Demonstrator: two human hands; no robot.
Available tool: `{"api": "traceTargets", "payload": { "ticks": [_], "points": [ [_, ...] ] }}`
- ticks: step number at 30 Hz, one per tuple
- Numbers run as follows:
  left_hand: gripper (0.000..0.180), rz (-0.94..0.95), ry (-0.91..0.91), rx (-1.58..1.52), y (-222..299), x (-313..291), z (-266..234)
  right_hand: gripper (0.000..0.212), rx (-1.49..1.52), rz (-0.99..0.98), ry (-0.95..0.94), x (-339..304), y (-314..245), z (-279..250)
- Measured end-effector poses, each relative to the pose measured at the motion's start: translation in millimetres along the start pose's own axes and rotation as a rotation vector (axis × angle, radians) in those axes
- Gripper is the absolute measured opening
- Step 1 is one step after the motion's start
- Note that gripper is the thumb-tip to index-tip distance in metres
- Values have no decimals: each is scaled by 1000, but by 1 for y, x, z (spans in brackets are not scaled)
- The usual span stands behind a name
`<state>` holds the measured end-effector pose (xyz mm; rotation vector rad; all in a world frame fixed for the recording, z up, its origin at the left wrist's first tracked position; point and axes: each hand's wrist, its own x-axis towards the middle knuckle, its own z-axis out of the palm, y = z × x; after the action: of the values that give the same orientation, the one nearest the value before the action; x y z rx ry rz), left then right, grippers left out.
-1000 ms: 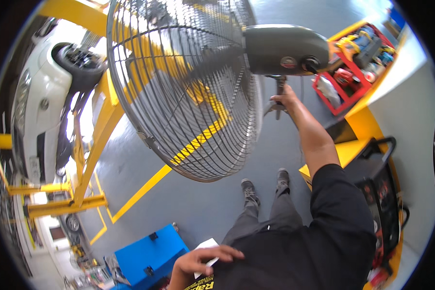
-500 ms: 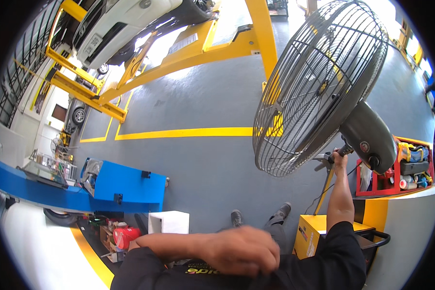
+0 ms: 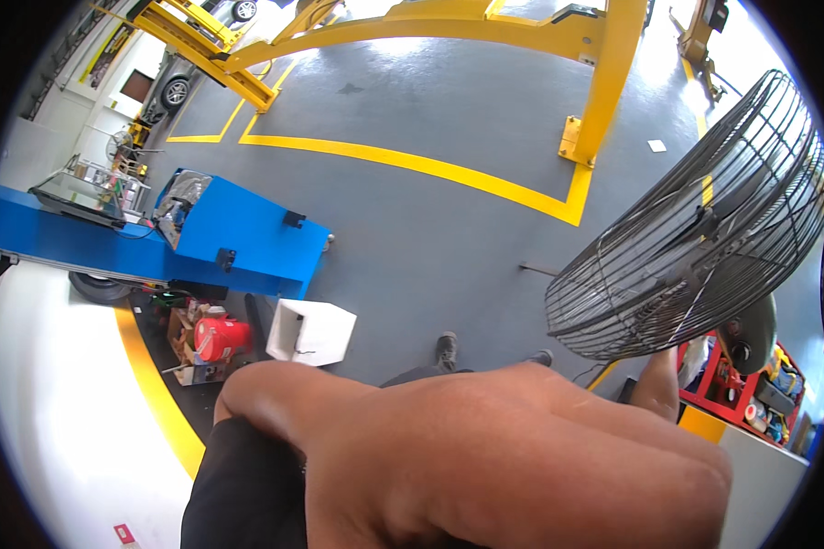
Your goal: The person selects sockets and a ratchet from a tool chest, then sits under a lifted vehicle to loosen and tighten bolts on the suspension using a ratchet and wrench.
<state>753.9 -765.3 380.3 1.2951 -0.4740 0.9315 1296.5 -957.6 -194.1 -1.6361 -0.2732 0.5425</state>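
My left hand (image 3: 522, 448) fills the lower middle, very close, its back and knuckles showing. Its fingers bend away out of sight, so I cannot see whether it holds anything. On the right stands a large pedestal fan with a dark wire cage (image 3: 687, 247) and a grey motor housing (image 3: 749, 337) behind it. My right forearm (image 3: 656, 384) reaches up to the fan's underside. Behind the cage my right hand is hidden, and its grip does not show.
A blue machine cabinet (image 3: 247, 229) and a white open box (image 3: 325, 331) stand left, near a red container (image 3: 220, 339). A yellow lift post (image 3: 613, 82) rises beyond the fan. At the right is a red tool cart (image 3: 719, 398). Yellow lines (image 3: 412, 163) mark the grey floor.
My left hand has come up much closer to the view. The fan appears farther right and lower, its cage now covering my right hand, which gripped its neck before. The view has shifted.
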Motion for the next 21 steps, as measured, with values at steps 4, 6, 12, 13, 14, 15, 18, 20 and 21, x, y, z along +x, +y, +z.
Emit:
{"api": "traceTargets", "payload": {
  "ticks": [4, 6, 12, 13, 14, 15, 18, 20, 21],
  "points": [
    [30, 33, 34, -3, 10, 0, -3, 30, -18, 39, 26, 1, -15, 17],
    [34, 42, 33, -23, 10, 2, -8, 30, -32, 60, 56, -1, -21, 14],
    [44, 58, -17, -170, -6, 12, -25, 29, -102, 192, 194, -40, -21, -13],
    [45, 68, -25, -186, 2, 13, -29, 29, -117, 236, 204, -50, -19, -8],
    [44, -3, 17, -131, 22, 4, -34, 29, -141, 284, 222, -64, -16, -6],
    [41, -18, 10, -53, 38, 0, -48, 29, -157, 344, 258, -80, -13, -10],
    [34, 12, -48, 163, 76, -15, -95, 30, -189, 569, 367, -153, 1, -5],
    [30, 26, -27, 247, 108, -21, -119, 30, -204, 749, 367, -205, 13, 34],
    [28, 27, 5, 283, 123, -33, -131, 30, -235, 860, 314, -231, 18, 62]
  ]
}}
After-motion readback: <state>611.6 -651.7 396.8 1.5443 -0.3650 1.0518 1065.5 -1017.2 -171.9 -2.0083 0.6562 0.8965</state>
